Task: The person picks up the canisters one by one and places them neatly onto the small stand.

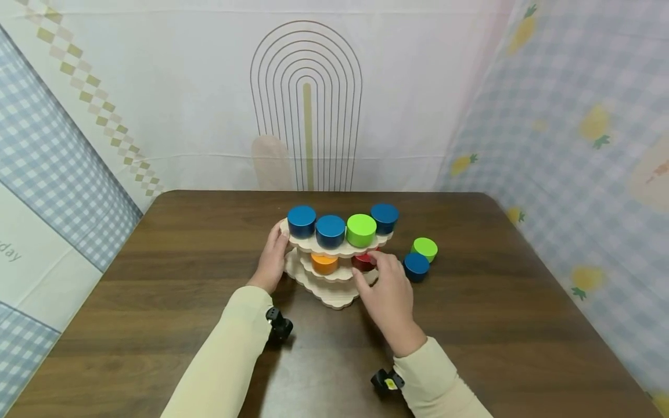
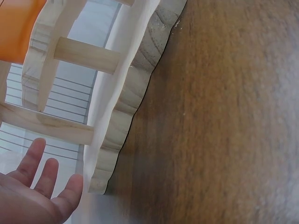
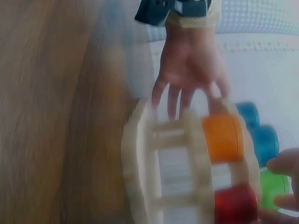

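Note:
A three-tiered wooden stand (image 1: 334, 297) with scalloped edges stands upright on the table. My left hand (image 1: 270, 261) holds the left edge of its top tier between thumb and index finger, the other fingers stretched below. On the middle tier sit an orange cylinder (image 1: 324, 265) and a red cylinder (image 3: 236, 205). Beside the red one is my right hand (image 1: 389, 290), thumb and index finger spread apart at its right side and partly hiding it. Along the top tier stand several blue cylinders (image 1: 330, 231) and a green cylinder (image 1: 361, 230).
To the right of the stand, another green cylinder (image 1: 425, 248) and another blue cylinder (image 1: 416, 267) rest close together on the brown wooden table (image 1: 470, 325). Printed cloth (image 1: 209, 104) hangs behind the table and along both sides.

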`<state>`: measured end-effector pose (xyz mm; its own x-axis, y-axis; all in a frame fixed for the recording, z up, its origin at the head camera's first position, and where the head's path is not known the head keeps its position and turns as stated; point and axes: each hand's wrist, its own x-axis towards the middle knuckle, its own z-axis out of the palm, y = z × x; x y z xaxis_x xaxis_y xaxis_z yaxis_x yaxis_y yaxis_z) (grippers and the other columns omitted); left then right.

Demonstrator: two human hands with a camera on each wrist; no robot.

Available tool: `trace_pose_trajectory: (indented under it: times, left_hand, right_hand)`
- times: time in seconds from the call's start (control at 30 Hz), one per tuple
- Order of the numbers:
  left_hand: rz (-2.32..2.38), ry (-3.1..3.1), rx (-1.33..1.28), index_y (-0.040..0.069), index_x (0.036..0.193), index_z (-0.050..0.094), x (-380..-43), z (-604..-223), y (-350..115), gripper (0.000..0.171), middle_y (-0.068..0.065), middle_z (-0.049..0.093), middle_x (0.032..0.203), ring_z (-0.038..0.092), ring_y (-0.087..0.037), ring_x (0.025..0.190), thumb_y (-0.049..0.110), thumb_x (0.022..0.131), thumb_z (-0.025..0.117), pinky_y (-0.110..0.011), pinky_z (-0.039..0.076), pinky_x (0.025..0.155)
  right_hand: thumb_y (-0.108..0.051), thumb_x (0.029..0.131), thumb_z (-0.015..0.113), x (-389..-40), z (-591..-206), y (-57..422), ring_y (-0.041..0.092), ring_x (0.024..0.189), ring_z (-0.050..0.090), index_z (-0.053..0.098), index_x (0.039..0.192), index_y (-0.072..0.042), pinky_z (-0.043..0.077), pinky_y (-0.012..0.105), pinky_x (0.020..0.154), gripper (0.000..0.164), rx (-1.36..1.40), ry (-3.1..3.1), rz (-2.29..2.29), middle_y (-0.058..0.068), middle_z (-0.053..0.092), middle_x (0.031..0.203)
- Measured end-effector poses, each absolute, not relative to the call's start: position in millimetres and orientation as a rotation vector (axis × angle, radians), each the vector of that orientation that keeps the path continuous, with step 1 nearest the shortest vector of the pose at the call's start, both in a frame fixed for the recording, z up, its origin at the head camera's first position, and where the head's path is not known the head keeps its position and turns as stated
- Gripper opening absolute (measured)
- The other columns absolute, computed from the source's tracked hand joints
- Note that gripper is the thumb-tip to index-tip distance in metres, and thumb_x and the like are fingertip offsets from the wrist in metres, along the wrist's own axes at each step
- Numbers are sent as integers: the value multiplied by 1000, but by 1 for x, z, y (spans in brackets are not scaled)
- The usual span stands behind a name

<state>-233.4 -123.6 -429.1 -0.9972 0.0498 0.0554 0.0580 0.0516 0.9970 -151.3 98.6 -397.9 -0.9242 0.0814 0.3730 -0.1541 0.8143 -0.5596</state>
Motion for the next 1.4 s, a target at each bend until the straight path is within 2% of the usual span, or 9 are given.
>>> trace_pose_trajectory:
  times: [0.5,0.7,1.03,1.23,1.4]
  left_hand:
    - [-2117,-2295,-118,14,154,18,-233,-429,-123,51,-10,23,157,30,-31,138,33,106,27,-49,20,115]
    - [-2188,-2318,-109,10,154,12,-217,-403,-123,51,-13,17,159,27,-35,140,26,107,24,-52,18,116]
    - [-2188,-2329,-113,10,154,12,-214,-398,-121,51,-13,18,158,27,-35,140,25,107,24,-52,18,116]
    - [-2205,-2312,-120,10,154,13,-212,-396,-121,50,-14,17,159,26,-36,140,24,107,24,-52,17,116]
    - [-2217,-2315,-113,10,154,13,-211,-395,-120,50,-13,18,159,28,-36,139,25,107,23,-52,17,116]
  right_hand:
    - [-29,87,71,-162,-410,144,34,112,49,52,129,-1,48,52,89,54,-6,-2684,876,19,53,125]
    - [-30,88,69,-170,-418,163,38,119,42,47,133,0,45,57,93,59,-45,-2688,909,21,45,132]
    - [-35,88,70,-183,-424,188,40,121,34,36,140,2,42,60,94,73,-180,-2672,1003,24,37,136]
    - [-39,87,70,-188,-432,199,41,126,30,31,144,2,38,62,99,80,-259,-2684,1126,25,30,142]
    - [-39,87,70,-193,-436,204,41,126,30,29,144,3,36,60,101,82,-332,-2667,1224,26,31,140]
